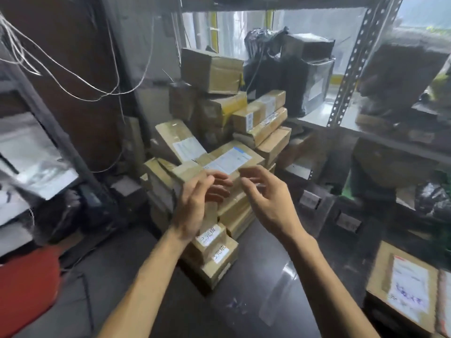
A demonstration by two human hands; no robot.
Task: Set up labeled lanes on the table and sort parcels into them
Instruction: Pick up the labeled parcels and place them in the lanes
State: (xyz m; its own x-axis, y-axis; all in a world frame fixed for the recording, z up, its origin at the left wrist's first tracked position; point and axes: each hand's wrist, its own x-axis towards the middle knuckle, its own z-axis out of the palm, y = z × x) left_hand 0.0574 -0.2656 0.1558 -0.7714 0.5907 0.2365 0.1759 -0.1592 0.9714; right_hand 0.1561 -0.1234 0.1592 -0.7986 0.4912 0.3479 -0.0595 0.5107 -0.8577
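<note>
- My left hand (195, 203) and right hand (266, 198) are both spread, fingers loosely curved and palms turned toward each other, holding nothing. They hover just in front of the parcel with the white slip (231, 159); blur keeps me from telling whether any fingertip touches it.
- That parcel lies tilted on the near part of the parcel pile (219, 113), which rises at the far left of the dark table (256, 284).
- The main risk, as I judge it, is the crooked stacking. The boxes lean on one another, so dragging one out sideways could send the upper ones sliding down.
- The tape looks glossy, so a one-sided grip could slip.
- Two small boxes with handwritten labels (213, 242) sit right beneath my left wrist, where a careless forearm could knock them out of place.
- A flat labelled parcel (402, 281) lies at the table's right, well apart from the pile.
- Black-wrapped parcels (307, 76) crowd the metal shelf (351, 69) behind the pile.
- Loose wires (73, 79) hang at the left, near where a lifted box might swing.
</note>
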